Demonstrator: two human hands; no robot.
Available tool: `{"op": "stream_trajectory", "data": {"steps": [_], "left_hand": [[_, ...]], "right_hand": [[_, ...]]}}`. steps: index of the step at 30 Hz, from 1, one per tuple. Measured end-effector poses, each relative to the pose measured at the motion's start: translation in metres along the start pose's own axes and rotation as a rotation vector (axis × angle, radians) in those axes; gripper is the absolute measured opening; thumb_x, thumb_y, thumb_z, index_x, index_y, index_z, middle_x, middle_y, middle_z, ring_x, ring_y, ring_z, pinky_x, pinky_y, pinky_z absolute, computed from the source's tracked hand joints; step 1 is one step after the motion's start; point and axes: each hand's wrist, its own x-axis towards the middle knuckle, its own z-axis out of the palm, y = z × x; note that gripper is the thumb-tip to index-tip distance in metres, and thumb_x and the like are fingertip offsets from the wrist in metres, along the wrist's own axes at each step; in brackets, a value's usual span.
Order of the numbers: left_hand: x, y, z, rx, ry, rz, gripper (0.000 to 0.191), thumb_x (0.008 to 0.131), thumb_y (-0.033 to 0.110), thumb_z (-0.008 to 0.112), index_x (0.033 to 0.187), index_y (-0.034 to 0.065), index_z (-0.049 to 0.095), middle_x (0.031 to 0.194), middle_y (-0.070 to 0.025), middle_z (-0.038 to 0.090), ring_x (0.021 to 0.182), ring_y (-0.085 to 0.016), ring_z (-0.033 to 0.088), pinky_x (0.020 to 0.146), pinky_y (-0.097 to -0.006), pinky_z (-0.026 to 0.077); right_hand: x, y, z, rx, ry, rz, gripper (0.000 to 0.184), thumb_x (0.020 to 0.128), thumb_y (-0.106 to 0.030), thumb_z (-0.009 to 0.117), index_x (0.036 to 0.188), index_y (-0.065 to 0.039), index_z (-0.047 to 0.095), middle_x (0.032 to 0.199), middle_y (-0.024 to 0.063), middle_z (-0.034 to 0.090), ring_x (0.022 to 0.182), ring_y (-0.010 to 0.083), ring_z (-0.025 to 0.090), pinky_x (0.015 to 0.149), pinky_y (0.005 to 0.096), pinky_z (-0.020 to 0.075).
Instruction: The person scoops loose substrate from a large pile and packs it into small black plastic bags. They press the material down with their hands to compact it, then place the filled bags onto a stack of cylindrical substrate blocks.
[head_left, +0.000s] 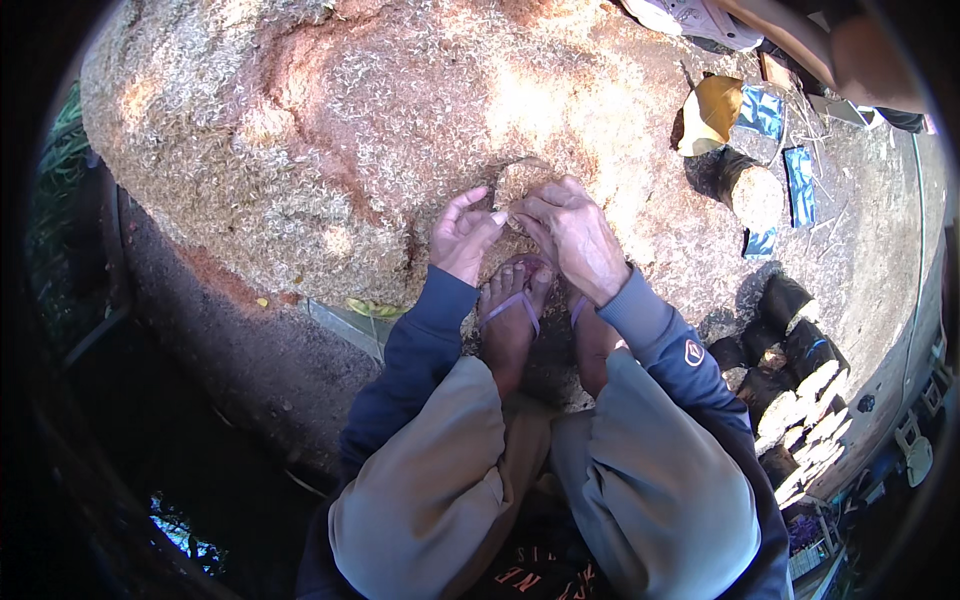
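Observation:
A dark grow bag (523, 178), filled with a pale brown husk-like mix, stands just in front of my feet, against the edge of a broad heap of husks (420, 97). My left hand (463, 236) is at the bag's left side with its fingers apart; I see nothing held in it. Its thumb tip comes close to the right fingertips. Over the bag's near right side, my right hand (574, 231) has its fingers bunched together. Whether they pinch the bag's rim or something small is hidden. The right hand covers part of the bag.
At right, a filled dark bag (754, 196) lies on its side near shiny blue packets (801, 186) and a dry yellow leaf (709, 112). Several filled bags (787, 349) stand grouped lower right. Another person's arm (787, 37) shows at upper right. A grey flat piece (346, 326) lies left of my feet.

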Motion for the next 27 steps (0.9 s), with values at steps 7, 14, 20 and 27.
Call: {"op": "stream_trajectory", "data": {"steps": [7, 14, 20, 27], "left_hand": [[0.001, -0.002, -0.003, -0.032, -0.008, -0.012, 0.053, 0.093, -0.002, 0.072, 0.140, 0.0033, 0.049, 0.106, -0.0071, 0.065, 0.102, -0.013, 0.068, 0.088, -0.0258, 0.060], [0.000, -0.002, -0.004, -0.021, 0.000, -0.017, 0.053, 0.093, -0.001, 0.072, 0.140, 0.0037, 0.049, 0.106, -0.0066, 0.066, 0.101, -0.013, 0.068, 0.087, -0.0263, 0.060], [-0.002, 0.001, -0.002, -0.035, 0.024, -0.022, 0.052, 0.093, -0.002, 0.072, 0.140, 0.0046, 0.050, 0.104, -0.0058, 0.065, 0.100, -0.013, 0.067, 0.087, -0.0269, 0.060], [-0.003, 0.003, 0.002, -0.019, 0.031, -0.004, 0.049, 0.094, -0.001, 0.071, 0.138, 0.0050, 0.051, 0.104, -0.0044, 0.063, 0.097, -0.012, 0.066, 0.087, -0.0267, 0.060]], "right_hand": [[0.000, 0.004, -0.008, -0.050, 0.081, 0.069, 0.020, 0.091, -0.011, 0.071, 0.110, -0.006, 0.075, 0.108, 0.0123, 0.072, 0.096, 0.0315, 0.067, 0.089, 0.0389, 0.0516], [0.002, 0.006, -0.011, -0.093, 0.006, 0.109, 0.022, 0.090, -0.010, 0.072, 0.112, -0.007, 0.076, 0.102, 0.0096, 0.075, 0.096, 0.0275, 0.068, 0.089, 0.0392, 0.0490], [-0.014, 0.004, -0.021, -0.023, 0.126, 0.038, 0.021, 0.090, -0.007, 0.070, 0.110, -0.005, 0.074, 0.100, 0.0102, 0.073, 0.083, 0.0308, 0.062, 0.080, 0.0393, 0.0502], [-0.021, 0.004, -0.021, -0.009, 0.196, 0.063, 0.020, 0.088, -0.009, 0.074, 0.108, -0.006, 0.074, 0.096, 0.0107, 0.071, 0.085, 0.0295, 0.062, 0.077, 0.0388, 0.0523]]}}
